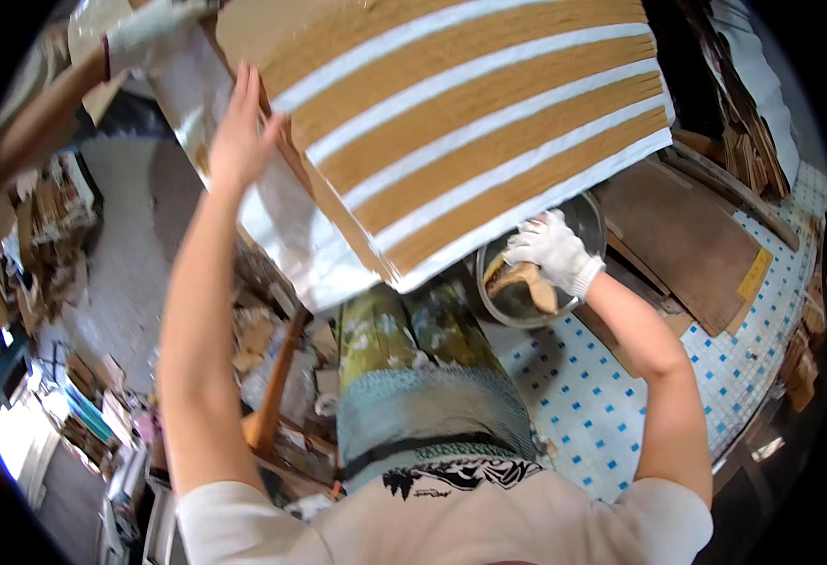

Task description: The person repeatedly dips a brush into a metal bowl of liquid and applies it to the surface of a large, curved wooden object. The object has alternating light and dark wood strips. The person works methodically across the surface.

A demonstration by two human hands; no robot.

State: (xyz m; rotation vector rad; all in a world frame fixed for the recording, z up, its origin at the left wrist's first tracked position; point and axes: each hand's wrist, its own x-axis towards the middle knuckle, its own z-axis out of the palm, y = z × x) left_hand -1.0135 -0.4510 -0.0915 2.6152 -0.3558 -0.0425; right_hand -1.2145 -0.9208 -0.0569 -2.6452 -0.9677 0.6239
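A large stack of brown boards [489, 104] with white bands between them lies slanted in front of me, apparently staggered. My left hand [242, 137] is bare and rests at its left edge, fingers stretched and thumb apart. To the right, my right hand [556, 252] wears a white glove and reaches into a round dark metal basin [594, 218]. Its fingers are closed around a tan wooden brush [531, 282], whose wide end shows below the glove. What lies under the brush is hard to make out. White sheeting [291, 240] hangs below the stack's left side.
At the upper left is another person's gloved hand [154, 38]. Brown boards [682, 235] lie on blue-and-white tiles [583, 405] at right. A wooden leg [277, 386] stands left of my legs, among cardboard scraps. More scraps [32, 235] are heaped at far left.
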